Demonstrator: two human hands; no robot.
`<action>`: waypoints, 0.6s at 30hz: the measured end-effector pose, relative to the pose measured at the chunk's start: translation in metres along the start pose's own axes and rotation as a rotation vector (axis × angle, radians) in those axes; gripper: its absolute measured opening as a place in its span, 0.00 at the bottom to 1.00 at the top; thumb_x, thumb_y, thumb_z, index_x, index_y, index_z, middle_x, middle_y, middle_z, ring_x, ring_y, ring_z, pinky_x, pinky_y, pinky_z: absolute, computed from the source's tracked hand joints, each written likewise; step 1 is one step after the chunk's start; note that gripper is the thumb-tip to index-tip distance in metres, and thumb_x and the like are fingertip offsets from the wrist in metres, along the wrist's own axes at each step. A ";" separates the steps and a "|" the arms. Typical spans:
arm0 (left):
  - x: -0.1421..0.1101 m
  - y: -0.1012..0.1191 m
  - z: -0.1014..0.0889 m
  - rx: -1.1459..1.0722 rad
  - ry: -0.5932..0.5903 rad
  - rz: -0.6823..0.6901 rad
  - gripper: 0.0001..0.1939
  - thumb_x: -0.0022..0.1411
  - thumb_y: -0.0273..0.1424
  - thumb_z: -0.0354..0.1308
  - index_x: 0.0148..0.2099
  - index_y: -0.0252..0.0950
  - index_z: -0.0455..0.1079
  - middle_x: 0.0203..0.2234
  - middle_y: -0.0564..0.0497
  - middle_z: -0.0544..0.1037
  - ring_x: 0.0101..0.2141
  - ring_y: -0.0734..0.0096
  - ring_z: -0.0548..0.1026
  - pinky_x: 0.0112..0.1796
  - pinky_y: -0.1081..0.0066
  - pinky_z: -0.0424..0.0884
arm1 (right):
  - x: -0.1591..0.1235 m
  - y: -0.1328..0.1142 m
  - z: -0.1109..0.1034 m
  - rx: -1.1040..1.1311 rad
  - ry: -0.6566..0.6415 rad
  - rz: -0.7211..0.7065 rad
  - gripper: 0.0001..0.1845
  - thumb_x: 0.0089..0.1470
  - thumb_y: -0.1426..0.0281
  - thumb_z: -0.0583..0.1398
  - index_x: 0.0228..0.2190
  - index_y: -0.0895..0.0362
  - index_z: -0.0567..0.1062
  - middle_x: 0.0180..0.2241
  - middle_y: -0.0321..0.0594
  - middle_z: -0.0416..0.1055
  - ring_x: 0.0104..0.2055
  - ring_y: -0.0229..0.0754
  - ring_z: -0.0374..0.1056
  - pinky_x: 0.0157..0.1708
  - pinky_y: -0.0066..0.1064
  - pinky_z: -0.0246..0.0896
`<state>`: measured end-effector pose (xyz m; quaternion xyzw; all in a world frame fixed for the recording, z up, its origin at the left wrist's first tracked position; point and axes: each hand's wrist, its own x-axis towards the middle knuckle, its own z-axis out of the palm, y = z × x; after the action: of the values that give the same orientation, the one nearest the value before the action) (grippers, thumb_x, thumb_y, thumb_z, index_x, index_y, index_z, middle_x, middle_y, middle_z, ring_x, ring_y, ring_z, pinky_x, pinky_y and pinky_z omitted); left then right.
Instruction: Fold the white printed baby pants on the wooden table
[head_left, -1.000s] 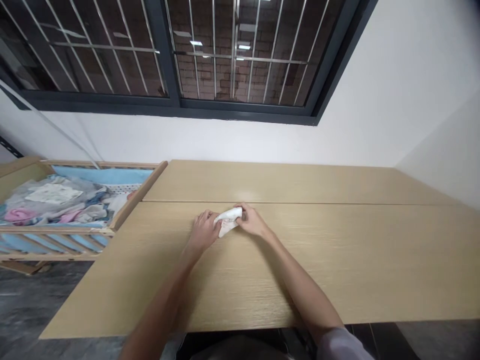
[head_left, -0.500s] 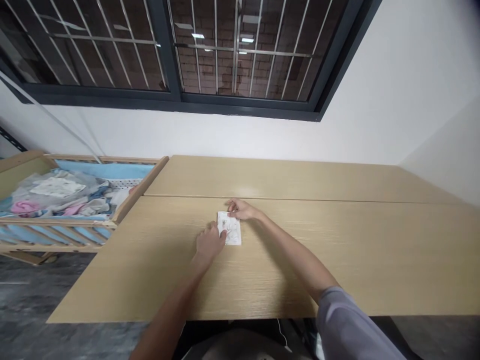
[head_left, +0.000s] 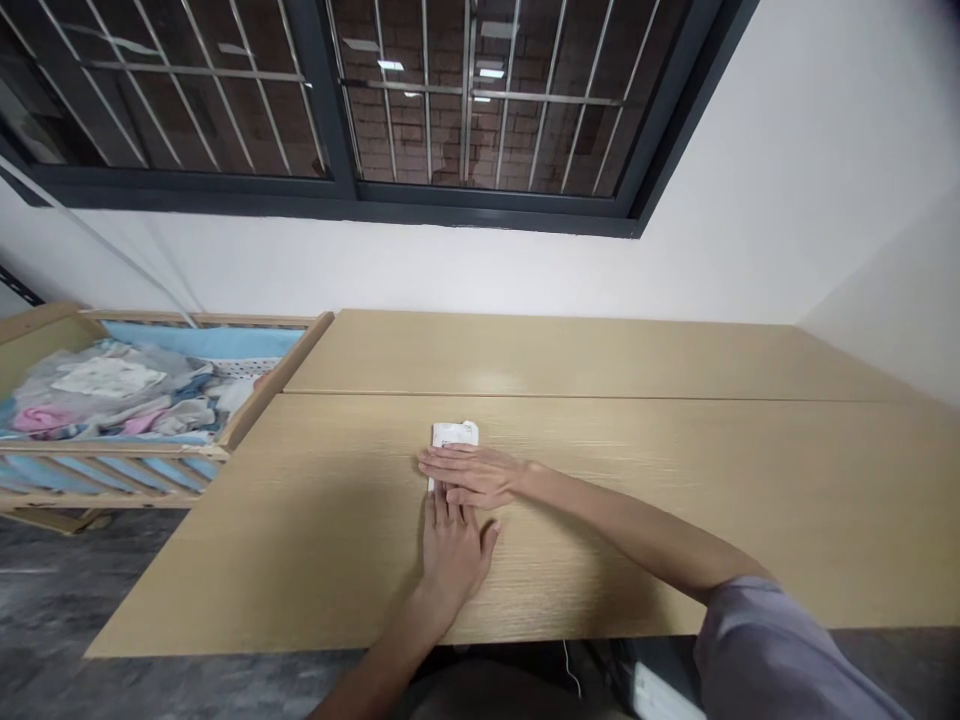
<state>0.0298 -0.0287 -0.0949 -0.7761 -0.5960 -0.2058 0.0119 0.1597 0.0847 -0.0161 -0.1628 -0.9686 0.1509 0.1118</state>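
Observation:
A small white packet [head_left: 454,433] lies flat on the wooden table [head_left: 637,500], with faint print on it. My right hand [head_left: 472,473] rests flat across its middle, fingers stretched out to the left. Just below, my left hand [head_left: 454,550] lies with fingers pointing away from me, their tips at the packet's near end and partly under the right hand. Only the packet's far end and a sliver of its left edge show; the rest is hidden by my hands.
Left of the table stands a wooden crib [head_left: 281,380] with a blue lining, holding a pile of clothes [head_left: 112,390] and a clear plastic bag. A barred window [head_left: 480,205] is in the white wall behind. A thin seam crosses the tabletop.
My right hand has come down from the packet's top corner to lie flat across it. My left hand has shifted from its left edge to its near end, fingers straightened.

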 end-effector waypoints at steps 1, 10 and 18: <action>-0.002 0.000 0.005 -0.011 0.005 -0.002 0.36 0.68 0.51 0.46 0.64 0.25 0.66 0.59 0.26 0.71 0.64 0.34 0.61 0.61 0.36 0.57 | -0.002 0.003 0.005 0.003 -0.008 0.003 0.33 0.67 0.62 0.55 0.69 0.47 0.52 0.70 0.33 0.49 0.72 0.38 0.44 0.71 0.35 0.40; -0.001 -0.007 0.000 -0.019 0.006 0.004 0.41 0.68 0.51 0.48 0.73 0.28 0.50 0.69 0.28 0.54 0.68 0.37 0.54 0.63 0.40 0.57 | -0.004 0.064 0.001 -0.047 0.055 0.108 0.30 0.70 0.60 0.48 0.69 0.47 0.51 0.71 0.33 0.46 0.73 0.38 0.41 0.71 0.41 0.36; -0.002 -0.010 -0.005 0.004 0.008 0.036 0.39 0.69 0.50 0.47 0.71 0.28 0.54 0.68 0.29 0.58 0.67 0.38 0.56 0.61 0.42 0.60 | -0.007 0.077 -0.006 0.009 0.047 0.338 0.33 0.71 0.54 0.44 0.71 0.50 0.47 0.72 0.34 0.40 0.74 0.39 0.36 0.72 0.41 0.32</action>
<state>0.0190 -0.0289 -0.0930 -0.7858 -0.5823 -0.2075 0.0194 0.1893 0.1534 -0.0375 -0.3265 -0.9238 0.1683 0.1081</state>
